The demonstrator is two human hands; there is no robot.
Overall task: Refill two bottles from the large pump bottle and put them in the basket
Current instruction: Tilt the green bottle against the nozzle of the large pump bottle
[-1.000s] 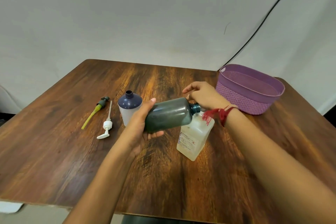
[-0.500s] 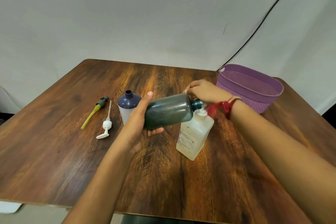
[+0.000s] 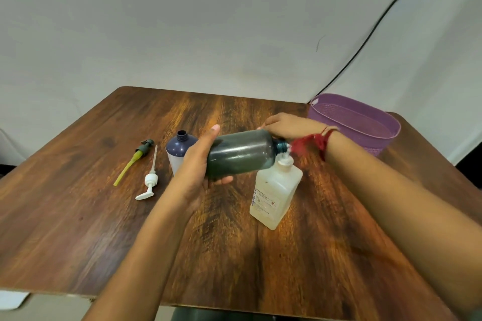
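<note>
Dark green plastic bottle (image 3: pixel 241 155), centre frame, lies tilted with its open neck over the translucent white square bottle (image 3: pixel 273 190) standing on the wooden surface (image 3: pixel 78 216). Left hand (image 3: pixel 195 164) fingers (image 3: pixel 212 133) wrap the green bottle; whether the right hand (image 3: pixel 289 126) behind its shoulder grips anything cannot be told. Purple woven basket (image 3: pixel 395 125) at right; capless blue-and-white bottle (image 3: pixel 180 150) and two loose pumps at left.

Unreadable — label (image 3: pixel 264 202) on white bottle (image 3: pixel 280 185).

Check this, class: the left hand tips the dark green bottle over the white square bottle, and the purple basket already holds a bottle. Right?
One thing is wrong: the head view shows the purple basket with no bottle in it. The left hand does tip the dark green bottle over the white square bottle.
</note>
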